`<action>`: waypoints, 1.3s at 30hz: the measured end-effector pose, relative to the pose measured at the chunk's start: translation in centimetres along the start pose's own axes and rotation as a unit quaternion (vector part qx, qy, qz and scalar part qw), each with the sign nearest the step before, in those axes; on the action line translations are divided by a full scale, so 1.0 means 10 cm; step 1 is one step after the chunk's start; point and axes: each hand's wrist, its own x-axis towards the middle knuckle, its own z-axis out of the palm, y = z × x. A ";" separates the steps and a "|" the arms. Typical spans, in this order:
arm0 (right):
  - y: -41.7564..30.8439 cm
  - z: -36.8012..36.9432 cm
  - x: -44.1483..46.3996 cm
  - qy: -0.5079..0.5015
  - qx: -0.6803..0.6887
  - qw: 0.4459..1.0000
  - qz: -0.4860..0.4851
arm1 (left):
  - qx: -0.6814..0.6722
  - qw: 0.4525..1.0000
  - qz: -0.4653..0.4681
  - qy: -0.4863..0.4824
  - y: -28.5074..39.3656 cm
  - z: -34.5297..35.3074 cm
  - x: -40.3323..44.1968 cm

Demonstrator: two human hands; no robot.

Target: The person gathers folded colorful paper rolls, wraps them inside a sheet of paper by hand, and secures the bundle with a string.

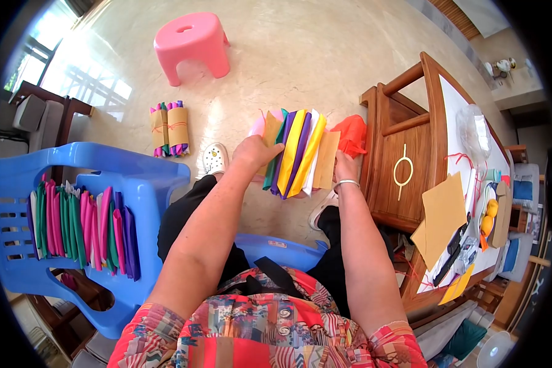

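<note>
Above the floor between my knees is a row of folded strips (293,153) in green, purple, yellow and white, with the texture of thin paper or plastic. A brown paper piece (326,158) lies at its right end, and more brown paper shows at the left end. My left hand (257,152) grips the left side, thumb over the green strip. My right hand (346,169) pinches the brown paper's right edge; its fingertips are partly hidden. Behind the right hand is a crumpled red sheet (351,135). Something pink shows partly behind the left hand.
Left, a blue plastic chair (104,161) bears several folded strips (86,227). Two brown-wrapped bundles (169,129) lie on the floor near a pink stool (190,42). Right, a wooden table (405,159) carries brown paper sheets (444,211), a black-handled tool (452,251) and clear plastic (473,132).
</note>
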 end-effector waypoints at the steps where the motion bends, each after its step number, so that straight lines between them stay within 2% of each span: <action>1: 0.02 -0.01 0.03 -0.002 0.001 1.000 -0.002 | 0.000 1.000 -0.002 -0.001 0.00 -0.01 0.00; 14: 0.03 0.01 0.02 0.011 0.013 1.000 -0.010 | 0.007 0.999 -0.011 -0.045 0.11 -0.03 -0.09; 29: 0.15 0.00 0.15 0.017 -0.026 0.999 -0.030 | 0.013 0.999 -0.011 -0.041 0.10 -0.05 -0.05; 39: 0.12 0.02 0.11 0.008 0.009 0.998 -0.055 | -0.011 0.999 -0.011 -0.030 0.06 -0.02 -0.01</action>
